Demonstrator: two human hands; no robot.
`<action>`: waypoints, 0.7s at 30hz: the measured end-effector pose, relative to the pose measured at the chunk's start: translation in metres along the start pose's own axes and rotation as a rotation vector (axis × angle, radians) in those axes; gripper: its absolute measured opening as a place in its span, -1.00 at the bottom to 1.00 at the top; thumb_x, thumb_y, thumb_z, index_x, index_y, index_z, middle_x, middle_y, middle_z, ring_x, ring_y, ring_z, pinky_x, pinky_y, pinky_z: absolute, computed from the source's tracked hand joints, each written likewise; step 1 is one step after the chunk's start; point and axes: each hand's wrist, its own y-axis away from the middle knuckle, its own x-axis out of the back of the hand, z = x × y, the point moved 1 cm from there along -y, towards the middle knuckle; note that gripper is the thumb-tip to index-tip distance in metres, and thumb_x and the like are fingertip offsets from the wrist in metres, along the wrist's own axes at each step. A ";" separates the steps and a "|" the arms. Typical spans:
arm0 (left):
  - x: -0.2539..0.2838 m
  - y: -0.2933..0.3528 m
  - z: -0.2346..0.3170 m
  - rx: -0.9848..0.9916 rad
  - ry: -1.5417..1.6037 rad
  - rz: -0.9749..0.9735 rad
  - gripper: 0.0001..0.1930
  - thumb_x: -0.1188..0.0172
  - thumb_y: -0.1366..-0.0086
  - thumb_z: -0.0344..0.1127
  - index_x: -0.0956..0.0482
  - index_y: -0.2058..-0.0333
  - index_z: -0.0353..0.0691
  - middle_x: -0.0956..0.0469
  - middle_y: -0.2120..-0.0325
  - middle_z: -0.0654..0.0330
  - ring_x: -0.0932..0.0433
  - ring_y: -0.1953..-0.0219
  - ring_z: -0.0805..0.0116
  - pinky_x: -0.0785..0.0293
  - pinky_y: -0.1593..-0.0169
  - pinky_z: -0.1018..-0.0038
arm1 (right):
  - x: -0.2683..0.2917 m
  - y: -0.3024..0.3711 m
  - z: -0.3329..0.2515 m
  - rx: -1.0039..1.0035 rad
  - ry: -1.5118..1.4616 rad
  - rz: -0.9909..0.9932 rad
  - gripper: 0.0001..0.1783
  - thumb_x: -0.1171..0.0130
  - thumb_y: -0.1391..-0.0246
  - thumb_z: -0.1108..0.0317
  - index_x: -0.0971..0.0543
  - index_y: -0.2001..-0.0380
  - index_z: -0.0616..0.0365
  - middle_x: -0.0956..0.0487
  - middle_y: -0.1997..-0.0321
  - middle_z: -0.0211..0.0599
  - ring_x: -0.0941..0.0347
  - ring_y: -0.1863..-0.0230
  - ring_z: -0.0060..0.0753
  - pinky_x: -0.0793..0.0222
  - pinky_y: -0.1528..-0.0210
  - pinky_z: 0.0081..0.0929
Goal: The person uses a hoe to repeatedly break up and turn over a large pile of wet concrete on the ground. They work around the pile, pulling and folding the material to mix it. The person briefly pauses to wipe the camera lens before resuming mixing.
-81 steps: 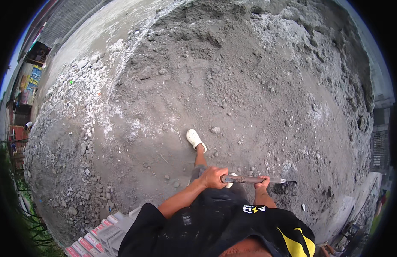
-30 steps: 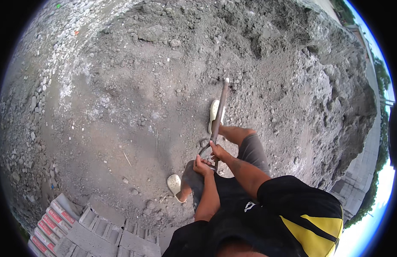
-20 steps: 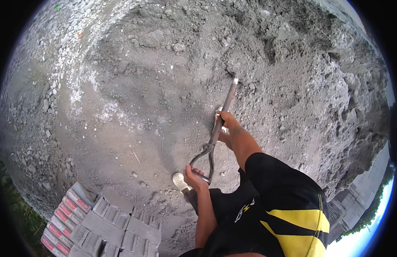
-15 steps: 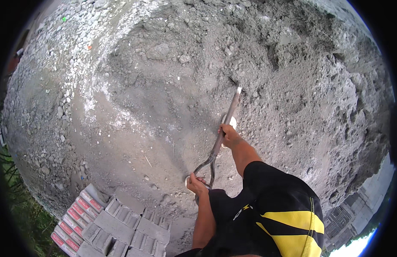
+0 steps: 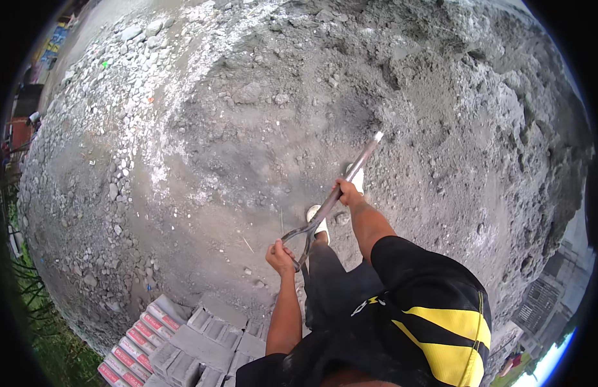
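I hold a long metal shovel [image 5: 337,190] slanting up to the right over a grey sand and gravel mound [image 5: 312,97]. My left hand [image 5: 281,257] grips the D-shaped grip at the lower end of the shaft. Farther up, my right hand [image 5: 346,192] is closed around the shaft's middle. The blade end [image 5: 376,137] is pushed into the grey sand and mostly hidden. Below the shaft stand my white shoes [image 5: 318,219]. I wear a black and yellow shirt [image 5: 428,309].
Grey hollow concrete blocks [image 5: 202,338] and red-faced bricks [image 5: 134,348] are stacked at the lower left behind me. Loose stones [image 5: 118,187] lie along the mound's left edge. Grass [image 5: 47,322] borders the far lower left. Buildings [image 5: 537,303] show at the right rim.
The shovel swung from lying level across my body to pointing up-right into the pile. My right hand slid up the shaft, and the view turned and shifted over the mound.
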 end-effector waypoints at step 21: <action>0.056 0.124 -0.068 -0.285 -0.792 -0.966 -0.71 -0.01 -0.10 -0.21 -0.25 0.69 -0.21 -0.22 0.81 0.27 -0.22 0.80 0.48 -0.14 0.77 0.57 | 0.308 0.214 0.246 0.205 -1.213 0.436 -0.85 -0.01 0.07 0.49 -0.36 0.39 0.33 -0.35 0.59 -0.25 -0.34 0.60 -0.36 -0.37 0.53 -0.34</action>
